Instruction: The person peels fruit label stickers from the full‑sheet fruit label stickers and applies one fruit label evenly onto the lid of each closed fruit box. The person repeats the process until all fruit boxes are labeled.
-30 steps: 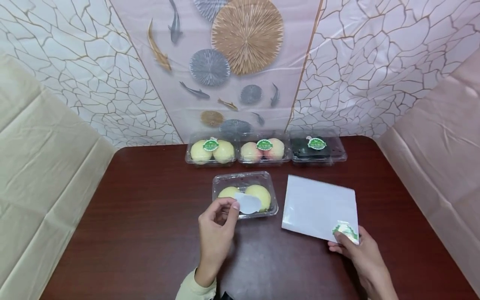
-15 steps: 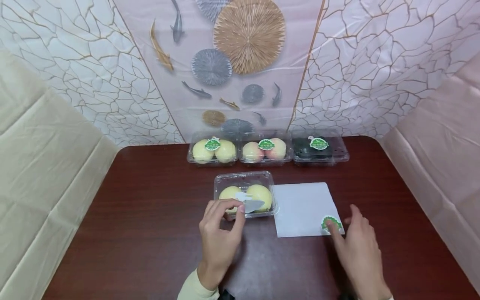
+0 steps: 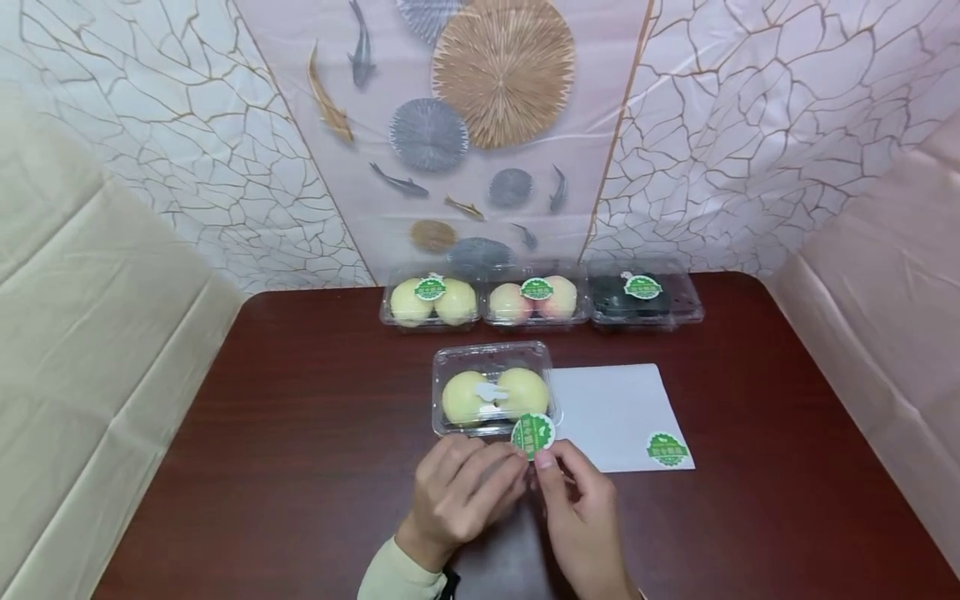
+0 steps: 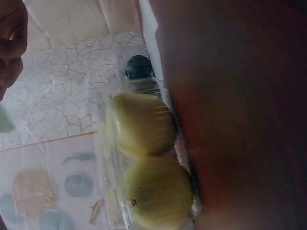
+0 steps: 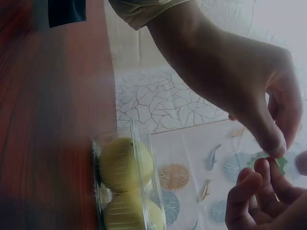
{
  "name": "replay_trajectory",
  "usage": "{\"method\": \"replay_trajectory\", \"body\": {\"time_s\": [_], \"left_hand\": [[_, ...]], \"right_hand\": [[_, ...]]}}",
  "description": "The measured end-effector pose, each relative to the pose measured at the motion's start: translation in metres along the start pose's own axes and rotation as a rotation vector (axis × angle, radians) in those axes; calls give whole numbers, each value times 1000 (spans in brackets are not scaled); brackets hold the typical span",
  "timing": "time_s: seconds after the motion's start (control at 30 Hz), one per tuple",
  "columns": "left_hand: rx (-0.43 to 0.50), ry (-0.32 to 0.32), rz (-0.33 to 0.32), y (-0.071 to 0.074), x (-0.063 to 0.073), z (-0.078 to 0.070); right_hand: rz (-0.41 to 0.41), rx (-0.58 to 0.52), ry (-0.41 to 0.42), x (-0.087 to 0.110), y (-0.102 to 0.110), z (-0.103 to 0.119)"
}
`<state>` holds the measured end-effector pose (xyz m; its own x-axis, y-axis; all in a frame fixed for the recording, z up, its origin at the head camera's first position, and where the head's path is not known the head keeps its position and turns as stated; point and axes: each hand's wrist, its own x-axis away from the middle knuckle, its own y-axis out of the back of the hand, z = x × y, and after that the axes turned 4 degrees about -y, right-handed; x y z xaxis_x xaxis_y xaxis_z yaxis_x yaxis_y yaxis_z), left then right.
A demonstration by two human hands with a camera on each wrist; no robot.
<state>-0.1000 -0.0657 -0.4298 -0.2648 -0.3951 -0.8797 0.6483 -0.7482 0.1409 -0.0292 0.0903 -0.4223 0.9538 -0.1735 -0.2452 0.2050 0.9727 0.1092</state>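
A round green-and-white sticker (image 3: 533, 434) is held up by its lower edge between both hands, just in front of a clear plastic box (image 3: 491, 353). My left hand (image 3: 467, 492) pinches its lower left edge. At the lower right edge, my right hand (image 3: 583, 510) has thumb and index finger on it. Two pale yellow fruits (image 3: 522, 392) lie inside the box, and a white patch (image 3: 491, 391) shows on its lid. In the right wrist view the two hands meet fingertip to fingertip around the sticker (image 5: 282, 165).
Right of the box lies a white sheet (image 3: 607, 408) with another green sticker (image 3: 667, 449) at its corner. Along the back edge stand labelled clear boxes: yellow fruits (image 3: 410, 302), pinkish fruits (image 3: 557, 297), and dark green produce (image 3: 611, 295). A patterned cloth (image 3: 502, 75) hangs behind the table.
My right hand has let go of the white sheet, now flat on the table, and come left to my left hand. The left hand has turned the sticker from its white back to its green face.
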Motion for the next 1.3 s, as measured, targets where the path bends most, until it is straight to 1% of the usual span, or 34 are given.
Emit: {"method": "replay_trajectory", "body": {"time_s": [0.07,0.13,0.17,0.23,0.27,0.3,0.33,0.4,0.43,0.47,0.5,0.53,0.57,0.6,0.63,0.67,0.73,0.83,0.87,0.93,1.0,1.07,1.13,1.2,1.3], "left_hand": [[26,-14,28,-1,1,-1],[57,12,61,-2,3,-2],[74,34,75,-2,4,-3],[125,115,90,-2,8,-6],[159,174,91,-1,10,-8],[198,252,93,-1,10,-9],[243,341,96,-1,11,-11],[358,553,116,1,10,-13],[409,664,141,3,10,-13],[446,768,179,4,9,-13],[474,858,222,6,8,-13],[493,926,266,7,8,-12],[506,972,308,9,8,-12],[512,996,345,10,9,-13],[518,1006,371,11,10,-13],[528,1008,381,12,11,-14],[569,1012,364,12,14,-17],[640,1024,294,13,18,-20],[652,1029,268,13,18,-22],[664,1045,208,13,19,-25],[654,1093,160,13,19,-28],[647,1164,127,14,18,-30],[648,1244,115,15,18,-32],[660,1318,125,15,17,-33],[677,1389,149,15,17,-33]], "right_hand": [[-36,28,-9,1,0,-1],[-44,55,1,0,0,-2],[-50,75,15,0,1,-3],[-64,129,51,-1,2,-7],[-65,156,78,-1,4,-8],[-64,184,104,-2,6,-10],[-57,213,130,-2,7,-12],[-31,262,174,-3,11,-14],[-12,284,191,-3,13,-16],[10,302,210,-3,15,-17],[31,321,230,-2,17,-18],[52,338,247,-2,19,-19],[72,356,259,-2,21,-20],[90,378,276,-2,22,-21],[105,400,298,-2,24,-22],[119,423,319,-3,26,-22],[132,484,361,-5,29,-24],[119,568,388,-8,32,-27],[114,585,370,-9,32,-28],[94,588,295,-10,31,-29],[75,536,184,-11,29,-30],[62,440,83,-13,25,-29],[53,337,15,-15,21,-28],[53,259,-31,-18,18,-26],[60,169,-104,-23,14,-22]]}}
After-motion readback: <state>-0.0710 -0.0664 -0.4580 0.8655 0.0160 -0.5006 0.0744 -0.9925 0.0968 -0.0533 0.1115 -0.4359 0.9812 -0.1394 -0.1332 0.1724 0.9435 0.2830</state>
